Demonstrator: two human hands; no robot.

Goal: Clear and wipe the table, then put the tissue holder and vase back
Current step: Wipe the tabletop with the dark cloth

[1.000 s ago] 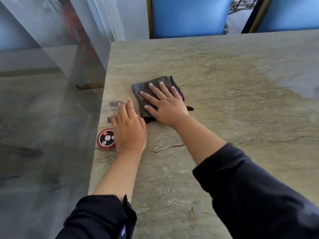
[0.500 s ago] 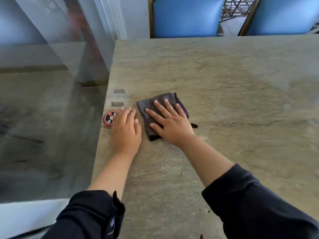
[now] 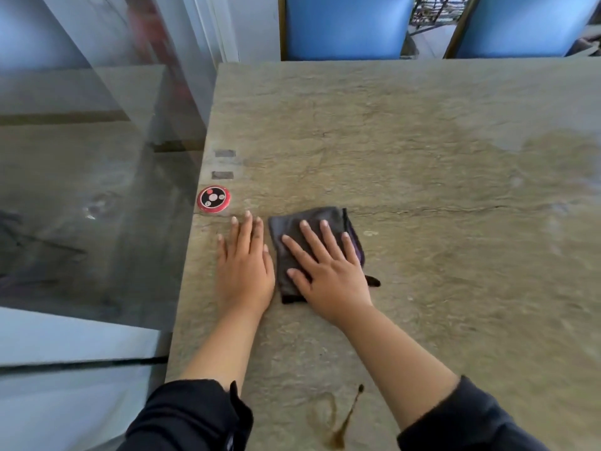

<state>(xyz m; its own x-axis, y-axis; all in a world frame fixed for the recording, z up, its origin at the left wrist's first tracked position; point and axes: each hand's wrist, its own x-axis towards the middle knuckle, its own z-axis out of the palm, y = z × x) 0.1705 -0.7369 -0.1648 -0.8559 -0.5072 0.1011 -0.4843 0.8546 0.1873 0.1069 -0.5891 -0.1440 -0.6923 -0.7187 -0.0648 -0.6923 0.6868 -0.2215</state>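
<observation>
Right hand [image 3: 328,275] is lying flat on the dark grey cloth [image 3: 292,242], fingers straight and spread, pressing it onto the stone-look table [image 3: 422,190]. Not gripping, just palm and fingers bearing down. Cloth is folded, showing a purple edge on its right side and a small black tab sticking out by the heel of the hand.

Left hand [image 3: 245,271] is resting flat on the bare tabletop just beside the cloth's left edge, fingers straight and close together, holding nothing.

A round call button [image 3: 214,198] is sitting near the table's left edge, just beyond the left fingertips, not touching them. Red rim, black face, small light and red dots on it; any markings are too small to read. Two small grey rectangular patches [image 3: 223,164] are lying farther along the same edge; no legible text.

A brown liquid smear [image 3: 341,421] is showing on the tabletop between the two dark sleeves [image 3: 188,415], near the bottom of the view.

Two blue chairs [image 3: 344,27] are standing at the far side of the table. A glass panel [image 3: 97,157] is running along the table's left side.

No brand or writing readable anywhere.
</observation>
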